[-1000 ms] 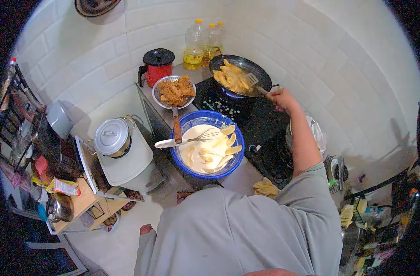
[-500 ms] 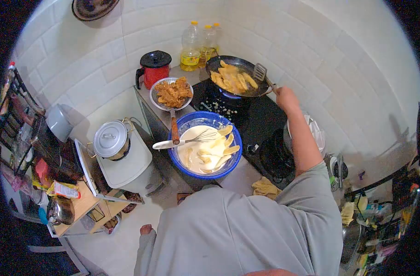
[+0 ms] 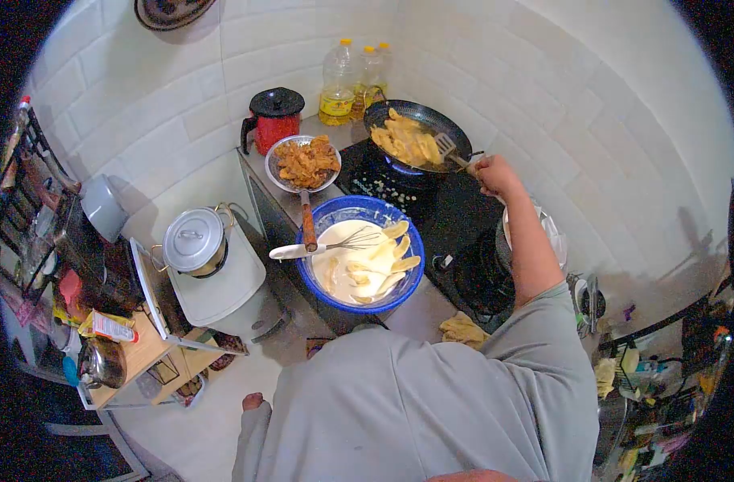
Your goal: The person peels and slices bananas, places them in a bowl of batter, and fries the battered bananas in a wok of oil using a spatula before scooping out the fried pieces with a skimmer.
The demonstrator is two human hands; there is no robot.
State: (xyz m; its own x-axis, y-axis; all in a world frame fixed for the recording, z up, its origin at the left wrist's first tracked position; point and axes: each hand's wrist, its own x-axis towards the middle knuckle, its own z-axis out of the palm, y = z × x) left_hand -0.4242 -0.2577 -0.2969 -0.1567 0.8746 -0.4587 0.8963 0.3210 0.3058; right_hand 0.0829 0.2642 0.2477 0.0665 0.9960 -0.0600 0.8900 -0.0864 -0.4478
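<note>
My right hand is closed round the handle of a slotted spatula, whose blade is in the black wok against the frying banana pieces. A blue flame shows beneath the wok. Down by my side hangs my left hand, away from any object, its fingers too small to make out. A blue bowl holds pale batter, banana slices and a whisk. Beside it, a strainer contains browned fried pieces, its wooden handle reaching over the bowl's rim.
A red pot with a black lid and oil bottles stand by the wall. To the left are a lidded silver pot and a wooden shelf. A yellow cloth lies near my body.
The spatula has dropped from the wok's right rim down onto the pieces in the wok. My right hand has moved slightly lower. The camera view has shifted a little.
</note>
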